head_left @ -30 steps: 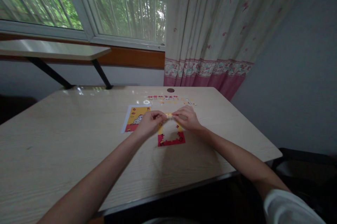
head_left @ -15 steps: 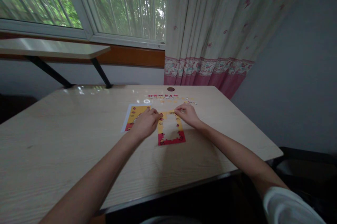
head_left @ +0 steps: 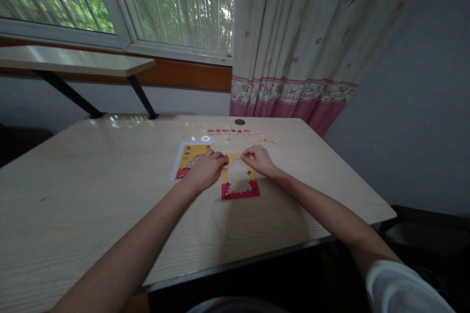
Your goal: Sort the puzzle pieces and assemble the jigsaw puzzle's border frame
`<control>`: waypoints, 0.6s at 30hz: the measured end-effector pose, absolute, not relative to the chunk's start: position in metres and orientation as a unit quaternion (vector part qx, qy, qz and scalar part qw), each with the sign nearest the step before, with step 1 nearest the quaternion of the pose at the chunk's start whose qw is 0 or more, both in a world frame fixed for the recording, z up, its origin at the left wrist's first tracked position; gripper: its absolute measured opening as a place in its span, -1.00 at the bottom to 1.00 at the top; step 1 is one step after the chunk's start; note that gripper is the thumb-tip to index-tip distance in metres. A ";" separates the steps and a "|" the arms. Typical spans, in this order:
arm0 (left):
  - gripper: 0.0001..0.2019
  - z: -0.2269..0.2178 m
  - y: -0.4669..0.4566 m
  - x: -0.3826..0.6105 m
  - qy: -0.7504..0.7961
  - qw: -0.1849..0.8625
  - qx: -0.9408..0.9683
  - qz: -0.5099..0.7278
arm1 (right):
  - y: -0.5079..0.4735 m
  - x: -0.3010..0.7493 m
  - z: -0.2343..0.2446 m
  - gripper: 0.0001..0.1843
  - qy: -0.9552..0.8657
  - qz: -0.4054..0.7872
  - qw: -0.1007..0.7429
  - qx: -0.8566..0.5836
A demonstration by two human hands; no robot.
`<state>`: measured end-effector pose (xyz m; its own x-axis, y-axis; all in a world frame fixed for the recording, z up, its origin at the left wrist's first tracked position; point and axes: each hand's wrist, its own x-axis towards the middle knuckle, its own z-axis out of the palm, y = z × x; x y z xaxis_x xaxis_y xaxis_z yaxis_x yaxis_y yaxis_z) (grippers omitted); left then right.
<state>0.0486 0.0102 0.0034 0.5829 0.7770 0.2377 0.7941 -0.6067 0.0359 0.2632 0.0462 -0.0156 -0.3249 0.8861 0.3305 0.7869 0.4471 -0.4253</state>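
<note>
A jigsaw puzzle (head_left: 240, 195), yellow above and red below, lies on the table with its border assembled and its middle showing bare tabletop. My left hand (head_left: 207, 168) is at the puzzle's upper left corner, its fingers pressed together on that edge. Over the upper right part, my right hand (head_left: 259, 160) pinches a small puzzle piece at the top inner edge; the fingertips mostly cover it. Partly behind my left hand lies a printed picture sheet (head_left: 186, 155) in the same yellow and red, with a white margin.
Loose red puzzle pieces (head_left: 228, 131) lie in a row beyond the puzzle, with yellow and white pieces (head_left: 267, 139) near them. A dark round disc (head_left: 240, 122) is at the table's far edge. A raised shelf (head_left: 77, 60) stands back left; a curtain (head_left: 290, 58) hangs behind.
My right hand has shifted slightly left along the puzzle's top inner edge. My left hand keeps its place at the corner. The camera view has tilted slightly.
</note>
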 end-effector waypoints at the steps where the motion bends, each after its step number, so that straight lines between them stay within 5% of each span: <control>1: -0.66 0.004 0.010 0.049 -0.444 0.037 -0.888 -0.115 | 0.046 0.263 -0.015 -0.83 -0.808 0.091 0.262 -0.519; 18: -0.65 0.000 0.011 0.064 -0.439 0.028 -0.891 -0.108 | 0.041 0.261 -0.017 -0.83 -0.827 0.046 0.263 -0.495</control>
<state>0.0639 0.0109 -0.0001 0.5907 0.7769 0.2178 0.7891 -0.6126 0.0449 0.2610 0.0408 -0.0165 -0.3718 0.8429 0.3889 0.7944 0.5057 -0.3365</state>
